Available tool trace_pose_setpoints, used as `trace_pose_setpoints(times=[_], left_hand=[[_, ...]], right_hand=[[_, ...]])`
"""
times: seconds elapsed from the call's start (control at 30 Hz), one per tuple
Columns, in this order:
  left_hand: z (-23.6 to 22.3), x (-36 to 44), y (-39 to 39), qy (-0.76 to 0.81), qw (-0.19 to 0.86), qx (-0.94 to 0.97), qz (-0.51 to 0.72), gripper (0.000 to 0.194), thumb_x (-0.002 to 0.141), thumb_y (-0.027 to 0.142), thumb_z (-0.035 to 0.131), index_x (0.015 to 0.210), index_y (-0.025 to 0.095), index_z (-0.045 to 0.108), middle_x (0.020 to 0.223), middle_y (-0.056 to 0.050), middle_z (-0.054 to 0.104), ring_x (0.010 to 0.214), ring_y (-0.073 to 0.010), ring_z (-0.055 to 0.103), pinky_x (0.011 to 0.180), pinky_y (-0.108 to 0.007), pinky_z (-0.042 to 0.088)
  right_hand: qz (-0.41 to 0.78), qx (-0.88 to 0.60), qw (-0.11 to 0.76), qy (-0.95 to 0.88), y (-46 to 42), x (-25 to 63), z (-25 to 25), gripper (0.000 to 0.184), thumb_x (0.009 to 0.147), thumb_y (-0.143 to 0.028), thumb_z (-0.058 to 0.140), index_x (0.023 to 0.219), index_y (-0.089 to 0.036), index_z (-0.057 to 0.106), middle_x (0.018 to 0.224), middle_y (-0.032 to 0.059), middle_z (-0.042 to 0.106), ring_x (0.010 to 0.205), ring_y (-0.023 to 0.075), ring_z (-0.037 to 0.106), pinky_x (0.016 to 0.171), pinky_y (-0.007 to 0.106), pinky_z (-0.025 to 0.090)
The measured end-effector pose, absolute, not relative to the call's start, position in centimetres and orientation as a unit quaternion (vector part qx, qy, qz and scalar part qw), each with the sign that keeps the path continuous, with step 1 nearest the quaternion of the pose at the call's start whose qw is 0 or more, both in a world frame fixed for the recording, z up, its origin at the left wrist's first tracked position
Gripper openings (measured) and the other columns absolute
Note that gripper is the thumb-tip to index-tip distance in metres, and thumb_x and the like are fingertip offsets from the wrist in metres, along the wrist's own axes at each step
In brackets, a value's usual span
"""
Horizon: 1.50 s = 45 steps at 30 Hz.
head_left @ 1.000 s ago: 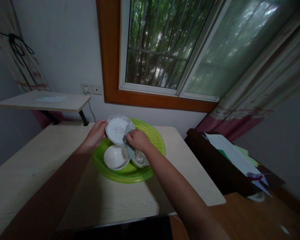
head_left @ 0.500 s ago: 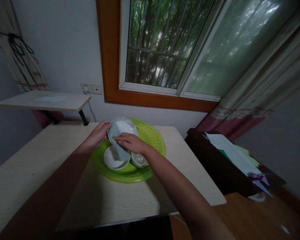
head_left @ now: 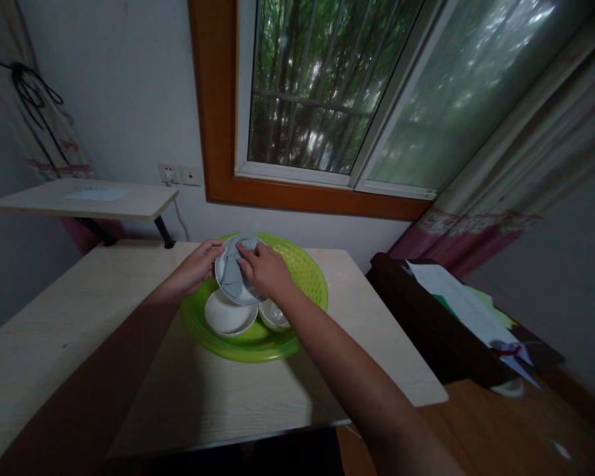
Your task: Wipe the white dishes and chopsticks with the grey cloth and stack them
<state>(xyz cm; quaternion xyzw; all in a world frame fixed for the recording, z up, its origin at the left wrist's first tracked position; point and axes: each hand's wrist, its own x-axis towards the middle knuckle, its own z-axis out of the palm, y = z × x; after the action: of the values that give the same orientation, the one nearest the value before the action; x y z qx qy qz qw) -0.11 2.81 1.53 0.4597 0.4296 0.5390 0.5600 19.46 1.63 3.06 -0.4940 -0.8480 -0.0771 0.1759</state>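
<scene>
cloth: we now have the grey cloth (head_left: 234, 271) spread over the plate's face, one end past the far rim; half a second ago it ran down the left part and hung over the bowl.
bowl: we see the white bowl (head_left: 228, 312) clear of the cloth now.
right hand: our right hand (head_left: 266, 268) sits farther up the plate than in the last frame; fingertips press on the cloth, thumb and forefinger slightly apart. whether they pinch it, we can't tell.
left hand: our left hand (head_left: 198, 266) is clamped on the left rim of the plate (head_left: 250, 295), as before.
plate: we hold it tilted over the left side of the green basket (head_left: 305, 268), between both hands, directly under the right fingertips.
basket contents: we have the bowl at near left and a small bowl (head_left: 274, 315) just right of it.
in the way: our right hand hides the plate's right part, our right forearm part of the basket's right side. the plate overlaps the bowl's far edge in view; contact we can't tell.
table: we have the basket on the pale table (head_left: 377, 317), a raised shelf (head_left: 143, 206) at far left.
</scene>
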Motion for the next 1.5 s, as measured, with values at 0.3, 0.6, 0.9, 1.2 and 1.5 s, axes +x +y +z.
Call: trace_pose_setpoints(times=[0.3,0.6,0.9,1.2,1.5], left_hand=[[0.7,-1.0,3.3,0.426,0.511,0.447,0.598,0.032,0.081,0.034,0.070,0.108,0.020,0.061,0.091,-0.002,0.064,0.069,-0.0117,0.061,0.057,-0.021,0.048],[1.2,-1.0,3.3,0.439,0.501,0.408,0.625,0.033,0.081,0.031,0.069,0.110,0.020,0.058,0.088,0.000,0.063,0.062,-0.0101,0.060,0.054,-0.021,0.048],[1.0,-0.8,3.4,0.457,0.501,0.425,0.599,0.037,0.082,0.031,0.068,0.115,0.019,0.057,0.084,-0.001,0.064,0.062,-0.0120,0.062,0.053,-0.021,0.047],[1.3,-0.8,3.0,0.472,0.493,0.454,0.573,0.035,0.082,0.034,0.067,0.113,0.019,0.059,0.083,-0.001,0.065,0.062,-0.0128,0.060,0.055,-0.023,0.047],[2.0,-0.6,2.3,0.451,0.505,0.481,0.556,0.038,0.076,0.040,0.073,0.106,0.018,0.063,0.089,-0.003,0.067,0.070,-0.0148,0.061,0.061,-0.023,0.047]], right_hand=[[-0.117,-0.613,0.152,-0.767,1.4,20.5,3.7,0.057,0.105,-0.049,0.025,0.121,-0.018,0.070,0.120,0.0179,0.064,0.109,0.0302,0.058,0.091,0.042,0.045],[-0.068,-0.593,0.140,-0.790,1.8,20.3,3.3,0.057,0.104,-0.043,0.032,0.100,-0.008,0.077,0.101,0.0203,0.074,0.093,0.0266,0.069,0.086,0.035,0.046],[0.060,-0.388,0.166,-0.905,2.1,20.0,2.1,0.044,0.105,-0.033,0.040,0.088,-0.013,0.075,0.088,0.0081,0.074,0.087,0.0157,0.064,0.087,0.027,0.041],[0.047,-0.231,0.217,-0.947,2.3,19.9,1.7,0.034,0.104,-0.036,0.044,0.109,-0.018,0.073,0.107,0.0067,0.066,0.103,0.0175,0.055,0.099,0.033,0.038],[-0.046,-0.310,0.210,-0.926,1.1,19.4,2.5,0.046,0.103,-0.044,0.042,0.145,-0.027,0.051,0.148,0.0090,0.046,0.129,0.0275,0.040,0.109,0.046,0.035]])
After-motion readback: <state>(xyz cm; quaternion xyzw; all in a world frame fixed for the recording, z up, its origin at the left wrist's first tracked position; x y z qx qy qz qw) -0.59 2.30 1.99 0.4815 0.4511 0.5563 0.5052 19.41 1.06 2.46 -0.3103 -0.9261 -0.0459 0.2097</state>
